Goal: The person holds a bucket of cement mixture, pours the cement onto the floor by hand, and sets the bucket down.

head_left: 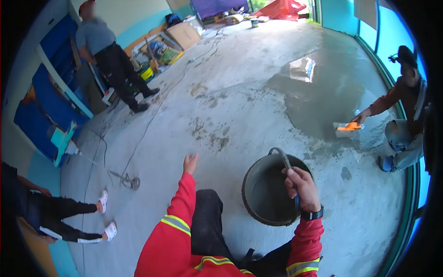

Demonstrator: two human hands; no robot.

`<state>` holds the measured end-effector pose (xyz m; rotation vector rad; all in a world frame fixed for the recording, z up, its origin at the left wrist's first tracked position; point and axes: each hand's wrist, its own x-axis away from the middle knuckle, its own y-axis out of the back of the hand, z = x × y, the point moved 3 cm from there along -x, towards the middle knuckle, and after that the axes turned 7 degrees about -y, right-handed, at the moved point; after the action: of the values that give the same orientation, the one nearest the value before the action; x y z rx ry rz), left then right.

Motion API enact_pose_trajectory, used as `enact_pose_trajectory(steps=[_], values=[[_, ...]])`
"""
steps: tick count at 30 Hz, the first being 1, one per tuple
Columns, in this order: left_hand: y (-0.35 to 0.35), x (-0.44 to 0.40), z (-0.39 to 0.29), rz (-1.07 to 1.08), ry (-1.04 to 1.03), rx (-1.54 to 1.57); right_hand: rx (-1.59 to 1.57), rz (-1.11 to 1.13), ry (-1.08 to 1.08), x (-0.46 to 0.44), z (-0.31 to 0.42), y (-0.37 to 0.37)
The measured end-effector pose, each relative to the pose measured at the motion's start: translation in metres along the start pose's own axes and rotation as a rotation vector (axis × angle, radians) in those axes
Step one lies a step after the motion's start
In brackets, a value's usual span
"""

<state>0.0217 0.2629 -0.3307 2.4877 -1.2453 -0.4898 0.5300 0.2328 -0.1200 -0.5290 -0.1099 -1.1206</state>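
Head view: grasping the bucket point(254, 187) by its handle point(284, 158) with the right hand point(302, 187), with nothing in the loose left hand point(190, 163). Best to hold tight and level.

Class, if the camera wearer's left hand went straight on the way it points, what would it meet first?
Probably the grey floor, near its dark, speckled patch; nothing stands between that and the left hand in this view, though the hand's height is unclear.
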Motion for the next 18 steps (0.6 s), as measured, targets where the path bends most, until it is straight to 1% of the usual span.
enact_pose_trajectory(steps=[1,2,3,5,8,10,13,14,16,18], values=[[0.003,0.01,0.028,-0.057,0.331,0.034,-0.001,-0.002,0.001,0.001,0.001,0.001],[0.003,0.008,0.073,0.053,0.218,-0.143,-0.022,-0.018,-0.017,0.003,0.003,-0.001],[0.004,0.018,0.1,0.055,-0.018,-0.437,-0.006,-0.028,-0.035,0.004,0.004,-0.001],[0.0,0.048,0.097,0.383,0.288,-0.402,-0.023,-0.016,-0.034,0.004,0.004,-0.001],[-0.012,0.099,0.116,0.463,0.47,-0.006,-0.04,0.007,-0.011,0.0,0.001,0.0],[-0.008,0.135,0.132,0.616,0.181,0.159,-0.034,0.009,-0.033,0.0,0.002,0.0],[0.015,0.184,0.138,0.858,0.245,-0.015,-0.017,0.011,-0.03,0.0,0.004,0.0],[0.021,0.195,0.141,0.922,0.294,-0.079,-0.009,0.01,-0.024,-0.001,0.003,0.001],[0.032,0.21,0.133,0.995,0.378,-0.162,-0.037,0.022,-0.019,-0.002,0.001,0.003],[0.039,0.218,0.129,1.024,0.44,-0.205,-0.035,0.017,-0.015,0.0,0.003,0.002]])
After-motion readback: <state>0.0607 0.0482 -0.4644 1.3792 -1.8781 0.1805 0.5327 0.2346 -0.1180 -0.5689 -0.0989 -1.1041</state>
